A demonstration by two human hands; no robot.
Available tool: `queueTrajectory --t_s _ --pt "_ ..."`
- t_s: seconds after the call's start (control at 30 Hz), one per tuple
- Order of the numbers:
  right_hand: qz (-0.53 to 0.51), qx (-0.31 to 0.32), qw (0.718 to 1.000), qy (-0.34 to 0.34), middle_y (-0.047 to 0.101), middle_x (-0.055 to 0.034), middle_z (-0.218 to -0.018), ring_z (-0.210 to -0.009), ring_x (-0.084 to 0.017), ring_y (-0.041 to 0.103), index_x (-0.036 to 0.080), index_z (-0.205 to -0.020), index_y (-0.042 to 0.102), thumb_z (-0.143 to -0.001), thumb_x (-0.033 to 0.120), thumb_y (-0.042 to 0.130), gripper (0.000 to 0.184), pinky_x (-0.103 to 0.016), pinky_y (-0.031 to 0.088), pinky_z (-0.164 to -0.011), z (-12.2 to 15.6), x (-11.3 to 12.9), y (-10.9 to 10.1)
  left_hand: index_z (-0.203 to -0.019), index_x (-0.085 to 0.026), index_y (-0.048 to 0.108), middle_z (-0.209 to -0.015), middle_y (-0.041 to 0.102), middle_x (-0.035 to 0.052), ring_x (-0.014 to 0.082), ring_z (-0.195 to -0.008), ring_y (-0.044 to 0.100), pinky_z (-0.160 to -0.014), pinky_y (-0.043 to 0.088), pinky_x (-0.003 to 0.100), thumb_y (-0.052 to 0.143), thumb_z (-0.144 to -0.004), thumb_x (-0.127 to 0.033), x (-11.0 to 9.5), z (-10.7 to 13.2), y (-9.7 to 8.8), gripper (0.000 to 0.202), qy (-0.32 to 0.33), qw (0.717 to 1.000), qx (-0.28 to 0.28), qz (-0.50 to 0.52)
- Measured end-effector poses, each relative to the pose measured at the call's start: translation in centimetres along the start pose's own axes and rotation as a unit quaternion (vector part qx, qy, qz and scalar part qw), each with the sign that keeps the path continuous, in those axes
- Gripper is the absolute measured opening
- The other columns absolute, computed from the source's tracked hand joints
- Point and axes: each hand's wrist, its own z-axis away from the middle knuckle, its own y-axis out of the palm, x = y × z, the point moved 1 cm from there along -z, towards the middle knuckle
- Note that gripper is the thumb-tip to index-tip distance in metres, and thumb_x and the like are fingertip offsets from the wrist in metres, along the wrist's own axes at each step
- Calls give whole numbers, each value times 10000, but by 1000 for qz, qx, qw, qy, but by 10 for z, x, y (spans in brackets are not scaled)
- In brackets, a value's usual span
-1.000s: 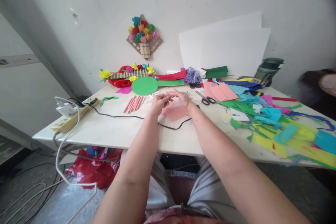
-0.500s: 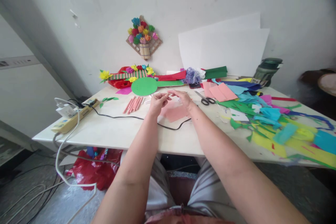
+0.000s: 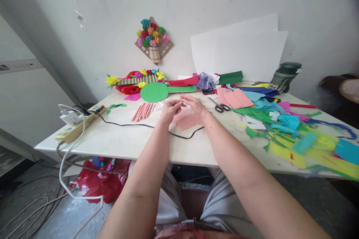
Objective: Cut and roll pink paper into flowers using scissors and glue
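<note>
My left hand (image 3: 169, 108) and my right hand (image 3: 195, 105) meet over the middle of the white table (image 3: 126, 140). Their fingertips pinch a thin pink paper roll (image 3: 183, 103) between them. Under the hands lies a pink paper sheet (image 3: 187, 120). To the left of my left hand, several finished pink paper rolls (image 3: 143, 111) lie side by side. A green paper disc (image 3: 154, 92) lies just beyond the hands.
Black scissors (image 3: 220, 106) lie right of my hands, near pink sheets (image 3: 234, 97). Coloured paper scraps (image 3: 291, 130) cover the right side. A black cable (image 3: 131, 124) runs to a power strip (image 3: 77, 125) at left. Paper flower crafts (image 3: 137, 79) and white boards (image 3: 238, 54) stand at the back.
Hands stay over the pink sheet; the fingers have shifted slightly around the thin roll. Nothing else has moved.
</note>
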Motion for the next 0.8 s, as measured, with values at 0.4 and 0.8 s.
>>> queueTrajectory --t_s 0.4,0.8 --pt "4 21 1000 5 639 -68 -1174 -1100 -224 563 195 -1084 667 -672 359 670 444 -379 366 -990 5 6 0 -686 -120 619 -594 591 18 33 -419 366 -406 187 205 731 -619 -386 -4 0 -1 296 -3 998 -47 48" --pt "82 -96 991 -47 701 -47 -778 -810 -203 623 164 -724 697 -675 423 635 271 -340 466 -796 0 11 -4 -681 -120 626 -608 608 43 36 -411 352 -396 154 221 730 -630 -411 -5 0 -1 313 -24 999 -14 38"
